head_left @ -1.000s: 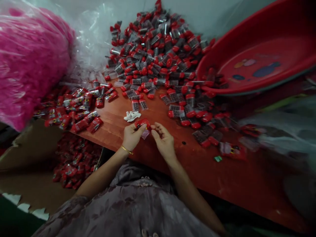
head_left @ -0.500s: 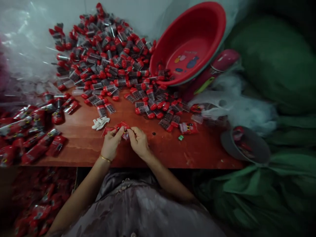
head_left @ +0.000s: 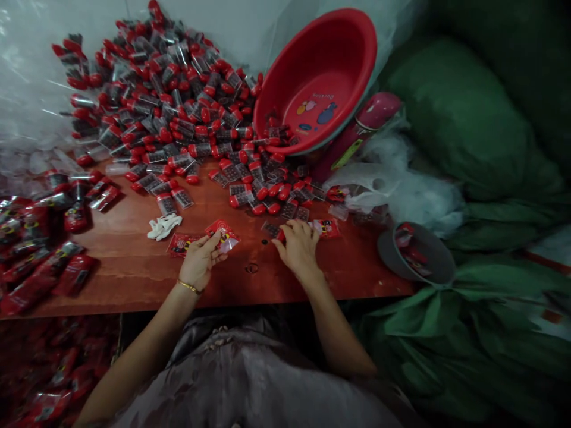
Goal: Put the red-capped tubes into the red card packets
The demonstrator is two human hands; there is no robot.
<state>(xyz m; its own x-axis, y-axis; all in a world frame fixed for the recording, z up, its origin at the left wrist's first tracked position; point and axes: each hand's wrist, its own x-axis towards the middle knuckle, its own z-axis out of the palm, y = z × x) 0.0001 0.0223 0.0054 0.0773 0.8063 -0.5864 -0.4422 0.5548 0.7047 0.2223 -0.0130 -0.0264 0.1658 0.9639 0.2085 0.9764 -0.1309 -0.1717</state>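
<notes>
My left hand [head_left: 200,260] pinches a red printed packet [head_left: 225,236] between thumb and fingers, over the table's front part. Another red packet [head_left: 179,244] lies flat just left of that hand. My right hand [head_left: 300,246] is to the right, fingers curled over a small clear tube with a red cap [head_left: 272,229] at the near edge of the pile. A red packet [head_left: 329,228] lies right beside its fingers. White crumpled pieces [head_left: 164,226] rest on the table to the left.
A large heap of red-capped tubes [head_left: 169,107] covers the back of the red-brown table [head_left: 120,270]. Filled red packets [head_left: 75,274] lie at left. A tilted red basin [head_left: 321,65], a pink flask [head_left: 379,111], plastic bags [head_left: 414,196] and a grey bowl [head_left: 387,252] stand at right.
My right hand has left the packet beside my left hand and moved right to the tubes. My left hand still holds the packet. The whole view has shifted slightly.
</notes>
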